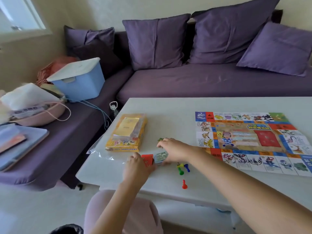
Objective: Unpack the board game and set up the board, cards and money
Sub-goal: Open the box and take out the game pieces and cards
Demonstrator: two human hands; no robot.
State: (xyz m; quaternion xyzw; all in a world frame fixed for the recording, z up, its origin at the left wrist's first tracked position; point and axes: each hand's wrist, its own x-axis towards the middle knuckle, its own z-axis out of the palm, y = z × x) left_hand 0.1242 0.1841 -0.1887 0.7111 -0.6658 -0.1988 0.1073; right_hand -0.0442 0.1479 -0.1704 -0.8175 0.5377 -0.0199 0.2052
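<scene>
The table (168,115) is finished white, smooth and matt. The board (253,137) is printed paper, creased at its folds. The box (125,134) is glossy card; clear, shiny plastic film (99,153) is seen at the table's left edge. The pawns (181,171) are shiny plastic. The sofa (202,81) is covered in matt cloth.

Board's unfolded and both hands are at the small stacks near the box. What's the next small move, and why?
Probably carry the red cards in the left hand to the board: its centre shows a matching red rectangle, bare. The right hand sits over the money stack.
</scene>
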